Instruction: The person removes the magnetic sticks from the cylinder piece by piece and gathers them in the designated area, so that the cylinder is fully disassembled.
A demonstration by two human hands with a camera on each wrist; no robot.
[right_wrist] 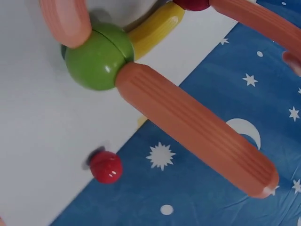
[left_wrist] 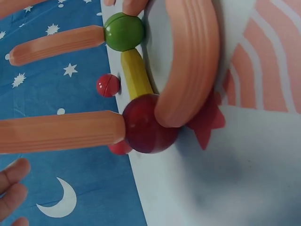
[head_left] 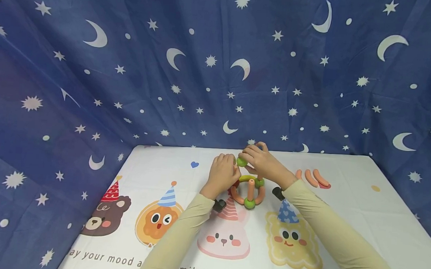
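Observation:
A toy frame of rods and balls stands on the table, its base a ring of curved orange rods (left_wrist: pixel 193 61) and a yellow rod (left_wrist: pixel 136 75). Green balls (head_left: pixel 249 203) and a dark red ball (left_wrist: pixel 149 123) join the ring, and straight orange rods (head_left: pixel 250 190) rise from them. At the left rear, my left hand (head_left: pixel 222 171) curls its fingers round the upper part of one upright rod (head_left: pixel 235 167); its grip is partly hidden. My right hand (head_left: pixel 259 161) pinches a loose green ball (head_left: pixel 241 162) close beside the left hand's fingers.
Several curved orange rods (head_left: pixel 311 178) lie right of the frame. A small red ball (right_wrist: pixel 106 167) rests on the table behind it. The white printed cloth (head_left: pixel 357 223) ends at a blue star-patterned curtain (head_left: pixel 218 90) at the back and sides.

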